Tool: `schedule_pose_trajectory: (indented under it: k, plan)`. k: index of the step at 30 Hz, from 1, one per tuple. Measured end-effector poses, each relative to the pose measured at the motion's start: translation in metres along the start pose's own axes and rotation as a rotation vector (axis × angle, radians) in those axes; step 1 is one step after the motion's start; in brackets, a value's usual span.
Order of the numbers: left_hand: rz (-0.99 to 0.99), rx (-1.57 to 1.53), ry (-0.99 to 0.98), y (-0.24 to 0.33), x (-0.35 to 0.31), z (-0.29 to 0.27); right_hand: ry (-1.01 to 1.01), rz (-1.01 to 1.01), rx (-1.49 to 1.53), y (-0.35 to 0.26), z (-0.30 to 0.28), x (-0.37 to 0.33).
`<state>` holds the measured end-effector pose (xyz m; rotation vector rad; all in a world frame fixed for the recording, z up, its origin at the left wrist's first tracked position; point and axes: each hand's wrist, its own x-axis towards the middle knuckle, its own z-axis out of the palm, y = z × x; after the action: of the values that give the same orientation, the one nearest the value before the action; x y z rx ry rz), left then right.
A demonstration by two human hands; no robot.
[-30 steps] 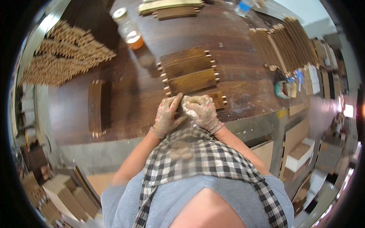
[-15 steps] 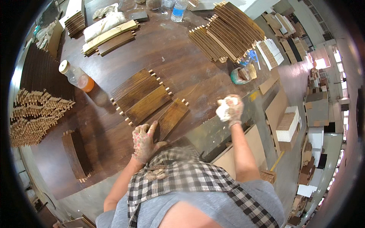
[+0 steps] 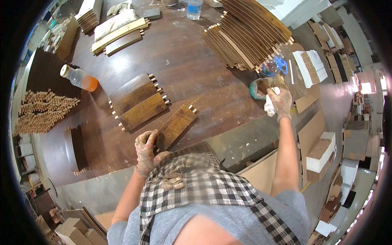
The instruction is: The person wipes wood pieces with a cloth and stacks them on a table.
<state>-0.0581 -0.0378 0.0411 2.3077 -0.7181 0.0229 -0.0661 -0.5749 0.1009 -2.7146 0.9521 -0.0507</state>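
Note:
My left hand (image 3: pixel 147 151), in a stained, patterned glove, grips the near end of a brown wooden slat (image 3: pixel 178 125) that lies angled at the table's front edge. Two pale dowel pegs stick out of its far end. My right hand (image 3: pixel 281 102), also in a stained glove, is closed on a crumpled white rag (image 3: pixel 269 107). The rag hangs beside the rim of a teal cut-open container (image 3: pixel 256 90) at the table's right edge. Left of the slat lies a row of brown doweled slats (image 3: pixel 141 107), side by side.
A large stack of slats (image 3: pixel 253 30) lies behind the container, near a blue-topped plastic bottle (image 3: pixel 274 67). A bottle of orange liquid (image 3: pixel 81 78) stands at left, by another slat stack (image 3: pixel 49 108). A clear water bottle (image 3: pixel 194 9) is at the back.
My right hand has moved right and away from me with the rag, to the teal container. My left hand stays at the slat's end. The view has shifted slightly.

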Motion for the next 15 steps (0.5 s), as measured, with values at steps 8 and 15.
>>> schedule_pose_trajectory:
  k: [8,15]
  plan:
    - [-0.289,-0.79,-0.056,0.081,0.058,0.021,-0.123,-0.799,0.465,-0.136,0.024,-0.14]
    - [-0.367,-0.838,-0.25,0.073,0.046,0.02,-0.626,-0.418,0.935,-0.149,0.065,-0.202]
